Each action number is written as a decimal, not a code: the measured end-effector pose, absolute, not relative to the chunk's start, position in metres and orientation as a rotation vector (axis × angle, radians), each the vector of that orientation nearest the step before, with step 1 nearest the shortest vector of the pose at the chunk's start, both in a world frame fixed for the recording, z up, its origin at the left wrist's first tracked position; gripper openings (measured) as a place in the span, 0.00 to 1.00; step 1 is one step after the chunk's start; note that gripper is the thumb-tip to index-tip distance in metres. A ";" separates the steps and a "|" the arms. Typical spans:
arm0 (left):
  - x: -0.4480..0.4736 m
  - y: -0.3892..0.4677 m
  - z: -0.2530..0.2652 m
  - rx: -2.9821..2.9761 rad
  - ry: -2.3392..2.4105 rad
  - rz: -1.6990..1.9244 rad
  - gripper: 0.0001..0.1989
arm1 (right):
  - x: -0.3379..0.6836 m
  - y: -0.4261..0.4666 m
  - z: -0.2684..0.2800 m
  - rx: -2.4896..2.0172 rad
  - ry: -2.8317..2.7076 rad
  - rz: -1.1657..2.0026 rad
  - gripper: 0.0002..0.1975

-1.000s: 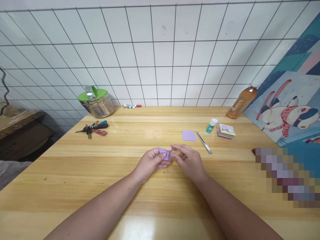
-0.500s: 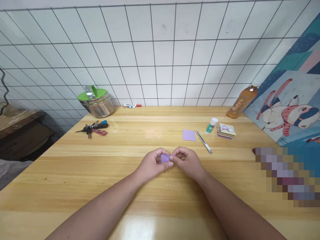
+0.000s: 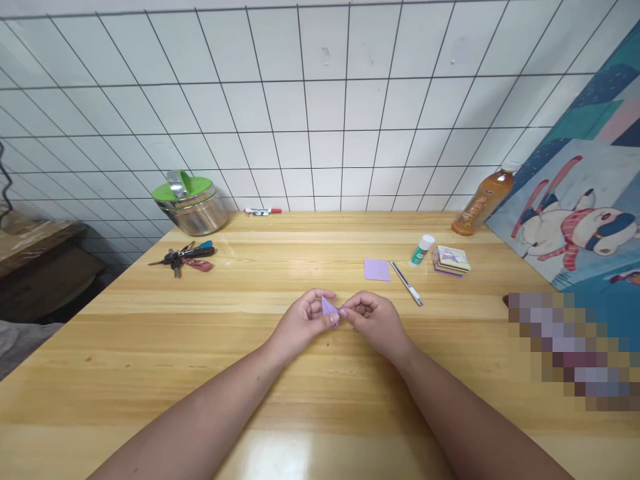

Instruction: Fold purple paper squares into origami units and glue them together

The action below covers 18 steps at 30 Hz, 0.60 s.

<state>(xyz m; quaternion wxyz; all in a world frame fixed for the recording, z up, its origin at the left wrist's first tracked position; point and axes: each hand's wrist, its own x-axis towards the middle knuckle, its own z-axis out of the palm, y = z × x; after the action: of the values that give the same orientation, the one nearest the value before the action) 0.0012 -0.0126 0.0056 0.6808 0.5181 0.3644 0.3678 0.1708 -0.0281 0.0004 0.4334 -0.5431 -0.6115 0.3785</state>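
A small piece of folded purple paper [image 3: 329,308] is held between my two hands, above the middle of the table. My left hand [image 3: 305,321] grips its lower part with the thumb in front, the other fingers curled behind. At its right edge, my right hand [image 3: 373,319] pinches the paper between thumb and forefinger. A pointed triangular flap stands up on the paper's left side. Just beyond my right hand lie a flat purple paper square [image 3: 377,270] and a utility knife [image 3: 406,283].
On the wooden table [image 3: 225,387] stand a glue stick [image 3: 423,251], a stack of small paper [image 3: 451,261] and a tea bottle [image 3: 484,203] at the right. Keys [image 3: 186,256], a green-lidded steel pot [image 3: 193,207] and a marker [image 3: 263,211] lie farther left. A pixelated patch covers the right side.
The purple paper has turned in my hands, and a pointed flap now shows upright. My left fingers have lifted and loosened a little behind it. My right hand keeps its pinch.
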 end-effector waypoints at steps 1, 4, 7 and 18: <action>0.001 -0.012 0.005 1.146 0.818 0.826 0.22 | 0.171 -0.028 0.001 -1.361 -1.515 0.949 0.07; 0.002 -0.010 0.003 1.135 0.839 0.844 0.21 | 0.171 -0.029 0.001 -1.361 -1.521 0.916 0.07; 0.003 -0.010 0.003 1.120 0.859 0.860 0.21 | 0.171 -0.029 0.000 -1.352 -1.547 0.847 0.07; 0.002 -0.012 0.008 1.076 0.846 0.825 0.16 | 0.170 -0.030 -0.001 -1.321 -1.614 0.724 0.07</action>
<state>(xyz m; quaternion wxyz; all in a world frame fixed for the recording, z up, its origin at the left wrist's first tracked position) 0.0023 -0.0123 0.0077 0.6973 0.4824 0.3795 0.3702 0.1703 -0.0302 -0.0009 0.4503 -0.5342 -0.6528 0.2928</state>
